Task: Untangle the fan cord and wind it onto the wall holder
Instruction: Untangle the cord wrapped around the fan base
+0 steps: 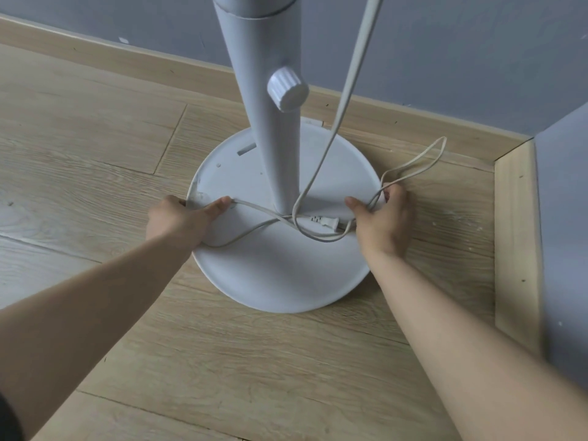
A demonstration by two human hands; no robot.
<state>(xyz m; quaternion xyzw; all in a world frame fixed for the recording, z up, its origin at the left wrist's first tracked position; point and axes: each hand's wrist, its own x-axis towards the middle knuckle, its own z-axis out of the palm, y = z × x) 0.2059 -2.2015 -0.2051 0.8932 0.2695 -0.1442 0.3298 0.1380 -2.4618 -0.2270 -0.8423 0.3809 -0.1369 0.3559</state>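
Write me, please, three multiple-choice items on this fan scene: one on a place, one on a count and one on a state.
1. Where does the white two-pin plug lie?
A. on the wooden floor
B. on the round white fan base
C. in a wall socket
2. How many ribbed white knobs show on the white fan pole?
A. one
B. two
C. three
3. What is the right hand doing?
A. lying flat on the floor
B. turning the knob
C. gripping loops of the white fan cord
1 B: the plug rests on the base by the pole's foot.
2 A: a single knob juts out.
3 C: its fingers curl round the loops.
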